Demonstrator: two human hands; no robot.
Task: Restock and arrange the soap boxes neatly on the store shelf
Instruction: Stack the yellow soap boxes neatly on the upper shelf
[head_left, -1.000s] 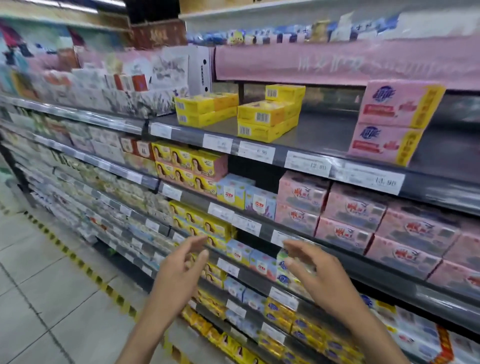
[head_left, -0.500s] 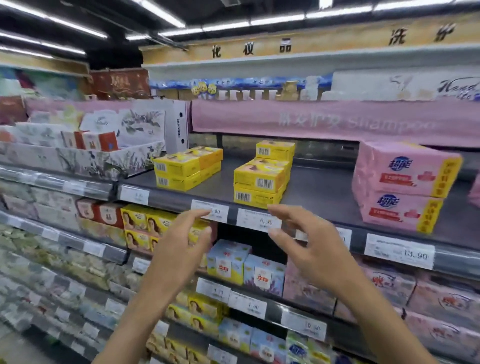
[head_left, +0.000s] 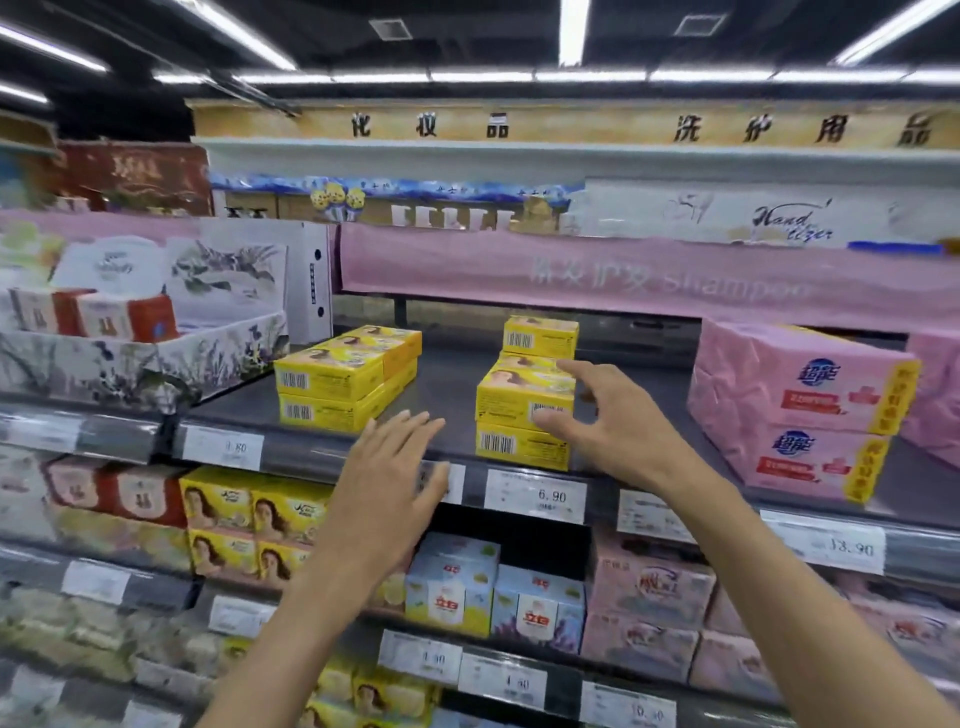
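Two groups of yellow soap boxes stand on the dark upper shelf (head_left: 452, 384). The left stack (head_left: 337, 382) is two layers high and lies in a neat row. The right stack (head_left: 522, 410) is uneven, with one more box (head_left: 540, 338) perched higher behind it. My right hand (head_left: 608, 421) reaches to the right side of that stack, fingers spread, thumb at the front of its top box. My left hand (head_left: 389, 478) hovers open in front of the shelf edge, between the two stacks, holding nothing.
Pink wrapped soap packs (head_left: 800, 410) fill the shelf's right end. A floral display carton (head_left: 140, 358) with red and white boxes sits at the left. Price tags (head_left: 535, 493) line the shelf rail. Lower shelves hold yellow, blue and pink soap boxes.
Both hands have risen from the lower shelves to the upper shelf. My right hand has reached the right yellow stack; the view has tilted upward.
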